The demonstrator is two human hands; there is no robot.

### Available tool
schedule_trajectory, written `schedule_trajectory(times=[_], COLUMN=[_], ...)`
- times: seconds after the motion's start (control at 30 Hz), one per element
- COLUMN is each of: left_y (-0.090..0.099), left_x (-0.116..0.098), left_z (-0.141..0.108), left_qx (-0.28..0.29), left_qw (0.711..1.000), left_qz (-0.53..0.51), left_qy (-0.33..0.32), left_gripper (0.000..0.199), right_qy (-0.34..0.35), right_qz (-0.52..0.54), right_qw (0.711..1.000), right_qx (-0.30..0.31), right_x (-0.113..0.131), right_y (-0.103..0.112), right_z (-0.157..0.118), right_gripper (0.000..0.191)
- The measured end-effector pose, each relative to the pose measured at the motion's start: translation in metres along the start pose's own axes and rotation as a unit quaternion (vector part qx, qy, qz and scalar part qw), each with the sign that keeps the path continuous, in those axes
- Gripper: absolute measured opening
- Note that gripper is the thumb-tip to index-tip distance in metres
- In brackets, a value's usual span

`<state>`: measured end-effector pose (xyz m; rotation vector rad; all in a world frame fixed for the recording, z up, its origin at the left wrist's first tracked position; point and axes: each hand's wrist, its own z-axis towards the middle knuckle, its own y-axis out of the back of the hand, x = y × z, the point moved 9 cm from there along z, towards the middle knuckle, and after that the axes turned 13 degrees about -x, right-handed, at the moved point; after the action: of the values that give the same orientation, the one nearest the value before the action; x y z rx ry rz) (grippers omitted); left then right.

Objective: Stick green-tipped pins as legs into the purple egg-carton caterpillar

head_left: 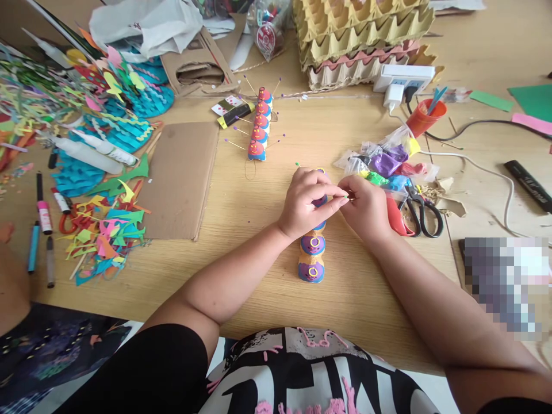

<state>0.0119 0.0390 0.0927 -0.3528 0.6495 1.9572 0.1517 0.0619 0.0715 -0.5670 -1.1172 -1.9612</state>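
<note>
The left hand [310, 198] pinches a small green bit [346, 197] beside the right hand [366, 208] (whose own grip cannot be told), above the yellow-ringed, purple-and-blue bumpy strip [312, 250] on the tabletop [250, 282].

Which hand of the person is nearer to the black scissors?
The right hand: it is just left of the black scissors. The left hand is farther left.

Bright, diffuse light; shadows soft, source direction unclear. Centre fairly sharp. Wide-angle distortion: table's [267, 299] front edge bows, borders stretched. Paper strips [15, 89] at far left look smeared. Mosaic patch [504, 282] at right kills detail.
</note>
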Motion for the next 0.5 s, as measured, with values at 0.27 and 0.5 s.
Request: schedule_trajectory(times=[0.27, 0.5], left_y=[-0.0046, 0.0009], left_x=[0.0003, 0.0049], left_z=[-0.0015, -0.0009], left_qx=[0.018, -0.016], left_qw=[1.0, 1.0], left_qz=[-0.011, 0.003], left_qy=[0.003, 0.017], left_gripper=[0.027, 0.027], right_qy=[0.009, -0.016], right_qz=[-0.042, -0.04], right_qw=[0.999, 0.999], right_qx=[0.027, 0.019], right_x=[0.0027, -0.0026], right_y=[-0.0037, -0.0037], right_z=[-0.0016, -0.0015], right_gripper=[0.004, 0.012])
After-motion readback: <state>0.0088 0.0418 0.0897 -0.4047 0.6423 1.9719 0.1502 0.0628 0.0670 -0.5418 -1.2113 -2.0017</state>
